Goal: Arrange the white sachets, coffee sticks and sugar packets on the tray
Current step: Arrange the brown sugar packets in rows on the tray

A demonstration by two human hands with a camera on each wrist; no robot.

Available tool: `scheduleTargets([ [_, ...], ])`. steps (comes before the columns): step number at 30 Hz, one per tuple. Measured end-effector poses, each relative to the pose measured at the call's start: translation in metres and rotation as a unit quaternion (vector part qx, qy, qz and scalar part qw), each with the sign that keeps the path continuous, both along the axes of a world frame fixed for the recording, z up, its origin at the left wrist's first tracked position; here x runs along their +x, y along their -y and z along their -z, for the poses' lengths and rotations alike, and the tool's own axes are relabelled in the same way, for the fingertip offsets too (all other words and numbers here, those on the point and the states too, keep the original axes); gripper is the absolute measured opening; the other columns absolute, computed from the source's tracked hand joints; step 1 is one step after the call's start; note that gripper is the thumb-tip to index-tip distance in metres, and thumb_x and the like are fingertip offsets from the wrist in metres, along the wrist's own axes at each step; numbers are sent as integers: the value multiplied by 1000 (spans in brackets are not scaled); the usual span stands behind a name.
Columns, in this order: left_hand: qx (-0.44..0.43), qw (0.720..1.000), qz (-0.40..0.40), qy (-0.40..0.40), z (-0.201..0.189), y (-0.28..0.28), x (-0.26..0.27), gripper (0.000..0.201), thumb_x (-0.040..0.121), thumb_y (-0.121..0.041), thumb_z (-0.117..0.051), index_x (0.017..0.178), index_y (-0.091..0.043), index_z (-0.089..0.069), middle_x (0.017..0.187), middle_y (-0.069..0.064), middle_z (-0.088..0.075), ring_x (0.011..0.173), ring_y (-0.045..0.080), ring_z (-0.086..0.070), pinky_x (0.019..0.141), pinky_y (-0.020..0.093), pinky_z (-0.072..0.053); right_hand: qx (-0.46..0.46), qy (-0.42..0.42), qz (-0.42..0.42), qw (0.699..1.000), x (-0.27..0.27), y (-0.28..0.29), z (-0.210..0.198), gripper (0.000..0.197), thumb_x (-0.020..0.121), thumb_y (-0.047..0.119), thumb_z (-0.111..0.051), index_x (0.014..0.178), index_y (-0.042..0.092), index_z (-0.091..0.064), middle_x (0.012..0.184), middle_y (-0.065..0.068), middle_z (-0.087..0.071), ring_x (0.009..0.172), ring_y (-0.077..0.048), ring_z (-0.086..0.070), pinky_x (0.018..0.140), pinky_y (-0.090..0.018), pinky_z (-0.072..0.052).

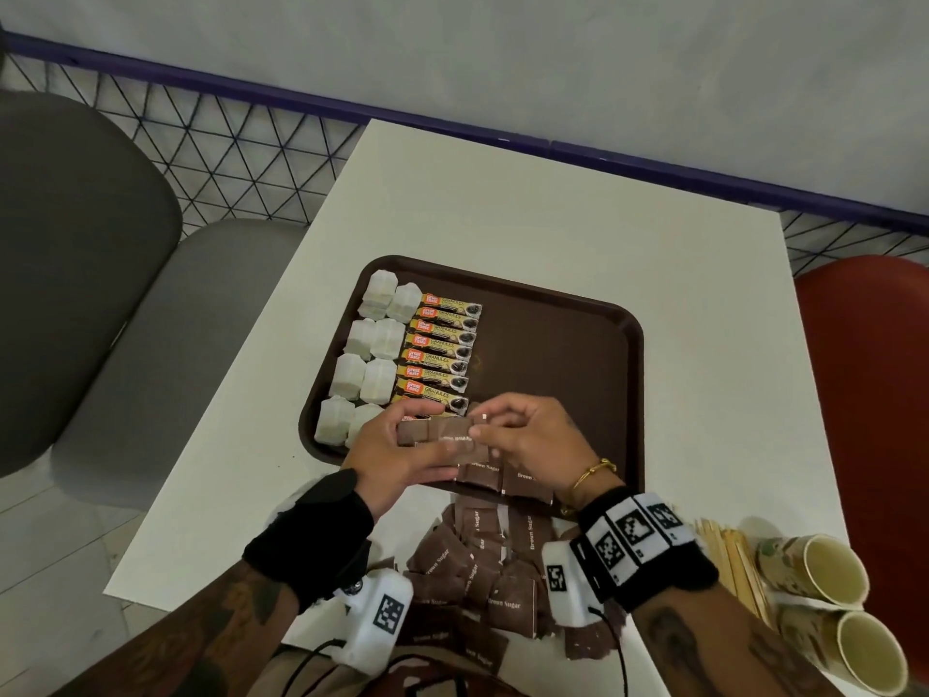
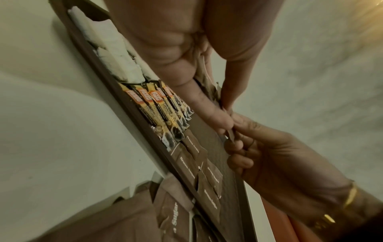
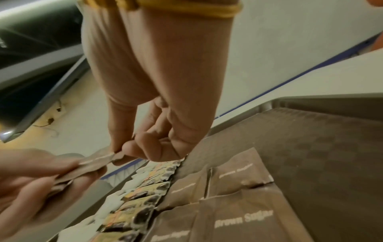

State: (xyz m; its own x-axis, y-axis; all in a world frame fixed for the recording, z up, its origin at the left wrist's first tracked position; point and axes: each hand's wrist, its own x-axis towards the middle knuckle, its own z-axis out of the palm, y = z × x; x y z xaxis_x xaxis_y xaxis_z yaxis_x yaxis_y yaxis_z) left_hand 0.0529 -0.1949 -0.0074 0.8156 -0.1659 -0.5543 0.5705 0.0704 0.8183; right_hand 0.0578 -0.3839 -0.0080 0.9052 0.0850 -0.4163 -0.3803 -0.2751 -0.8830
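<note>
A dark brown tray (image 1: 578,354) lies on the white table (image 1: 502,203). White sachets (image 1: 374,354) fill its left edge in two columns, and a column of coffee sticks (image 1: 437,357) lies beside them. A few brown sugar packets (image 1: 520,482) lie along the tray's near edge. My left hand (image 1: 397,445) holds a small stack of brown sugar packets (image 1: 442,435) above the tray's near side. My right hand (image 1: 528,435) pinches the right end of the top packet (image 3: 99,159) between thumb and forefinger. In the left wrist view, the thumb (image 2: 215,117) presses the stack against the fingers.
A loose pile of brown sugar packets (image 1: 477,565) lies on the table between my wrists. Two paper cups (image 1: 824,601) lie on their sides at the near right, with wooden stirrers (image 1: 729,555) beside them. A grey chair (image 1: 100,294) stands left and a red chair (image 1: 864,374) right.
</note>
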Motion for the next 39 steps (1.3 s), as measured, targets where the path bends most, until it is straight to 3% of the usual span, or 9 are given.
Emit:
scheduleTargets([
  [3, -31, 999, -22, -9, 2, -9, 2, 36, 88, 12, -56, 116, -10, -58, 118, 19, -62, 89, 30, -74, 76, 35, -61, -9, -15, 95, 995, 15, 13, 8, 10, 79, 9, -77, 87, 14, -72, 62, 4, -69, 50, -7, -54, 49, -20, -45],
  [6, -48, 998, -43, -18, 4, -18, 2, 45, 84, 14, -62, 120, -12, -55, 116, 22, -62, 90, 33, -72, 77, 37, -61, -92, 0, 146, 985, 35, 30, 20, 11, 77, 11, -79, 80, 18, -70, 72, 2, -71, 58, -7, -59, 59, -22, -49],
  [12, -53, 996, -76, -17, 4, -22, 3, 43, 82, 11, -67, 119, -7, -55, 107, 24, -68, 84, 31, -74, 68, 31, -61, -201, 21, 122, 972, 58, 29, 39, 6, 78, 15, -77, 80, 15, -72, 77, 3, -71, 73, -9, -64, 71, -20, -52],
  [16, -43, 996, -75, -13, 3, -21, 5, 42, 81, 7, -70, 118, -8, -57, 104, 23, -70, 86, 31, -74, 70, 32, -62, -243, 9, 108, 964, 65, 25, 53, 16, 77, 21, -76, 67, 28, -65, 84, 0, -72, 94, -22, -65, 86, -37, -56],
  [23, -32, 997, -74, -11, 1, -21, 7, 42, 80, 6, -72, 117, -8, -58, 100, 19, -73, 85, 31, -74, 71, 34, -62, -292, 2, 106, 951, 64, 22, 55, 18, 79, 29, -76, 71, 29, -59, 92, -2, -69, 101, -20, -56, 81, -28, -45],
  [28, -35, 997, -62, -12, -3, -16, 8, 43, 78, 5, -74, 115, -9, -58, 99, 21, -73, 83, 34, -74, 69, 34, -62, -191, 65, 126, 971, 47, 19, 20, 23, 82, 44, -72, 91, 23, -68, 85, 8, -67, 80, -6, -61, 67, -18, -46],
  [31, -21, 999, -32, -7, -5, -9, 9, 40, 78, 4, -74, 113, -5, -57, 91, 21, -75, 76, 35, -74, 64, 32, -62, -77, 23, -18, 997, 33, 12, -5, 21, 81, 46, -73, 92, 28, -72, 83, 6, -74, 66, -2, -63, 64, -19, -50],
  [34, -10, 1000, -1, 6, -5, 0, 8, 36, 79, 4, -74, 111, 3, -57, 86, 20, -75, 73, 34, -74, 62, 30, -61, -14, -11, -108, 994, 25, 7, -12, 20, 81, 31, -76, 98, 21, -73, 78, 2, -74, 62, -7, -62, 63, -17, -50],
  [39, 0, 999, 28, 19, -7, 7, 5, 31, 81, 6, -72, 109, -1, -59, 87, 17, -76, 79, 31, -75, 70, 29, -61, 2, -13, -41, 999, 19, 16, 1, 19, 80, 14, -79, 96, 6, -73, 63, 7, -69, 55, -5, -60, 54, -16, -47],
])
